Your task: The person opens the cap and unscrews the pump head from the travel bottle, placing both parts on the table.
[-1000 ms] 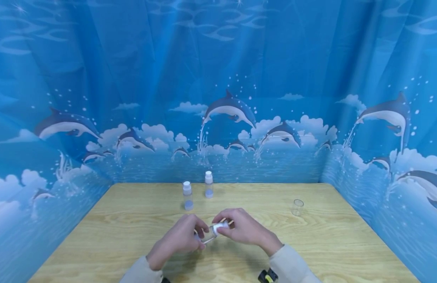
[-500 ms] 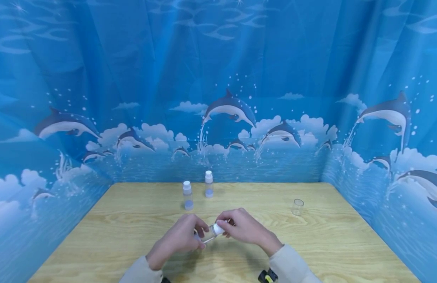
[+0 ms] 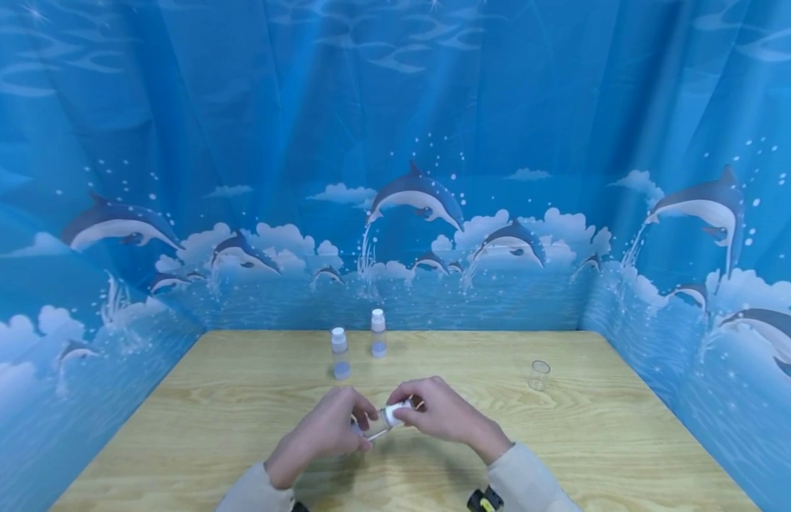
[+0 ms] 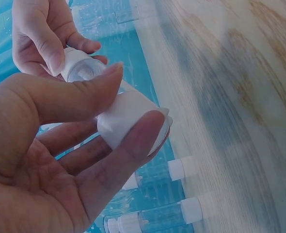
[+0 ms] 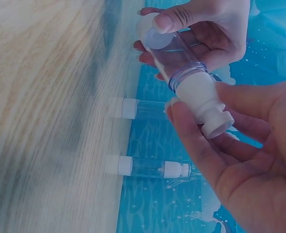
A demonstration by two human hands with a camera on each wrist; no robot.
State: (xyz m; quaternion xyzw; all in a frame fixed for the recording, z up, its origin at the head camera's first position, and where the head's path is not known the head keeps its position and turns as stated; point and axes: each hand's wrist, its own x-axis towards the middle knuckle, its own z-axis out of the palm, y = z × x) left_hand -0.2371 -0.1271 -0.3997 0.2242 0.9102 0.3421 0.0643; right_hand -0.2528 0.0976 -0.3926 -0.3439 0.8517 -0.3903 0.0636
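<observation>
Between the two hands a small clear pump bottle (image 5: 174, 60) with a white base and a white pump head (image 5: 198, 94) is held tilted above the table. My left hand (image 3: 334, 424) grips the white base (image 4: 128, 116), thumb on one side and fingers on the other. The right hand (image 3: 436, 411) pinches the pump head between thumb and fingers. In the right wrist view the head sits against the bottle's threaded neck (image 5: 187, 73); whether it is fully seated I cannot tell.
Two similar bottles, a nearer one (image 3: 340, 354) and a farther one (image 3: 379, 334), stand upright behind the hands. A clear cap (image 3: 539, 375) is on the right of the wooden table (image 3: 600, 441). A blue dolphin-print curtain (image 3: 395, 107) surrounds the table's back and sides.
The right hand's fingers have shifted back and forth on the pump head, opening off it slightly and then closing round it again. The left hand and bottle stay in place.
</observation>
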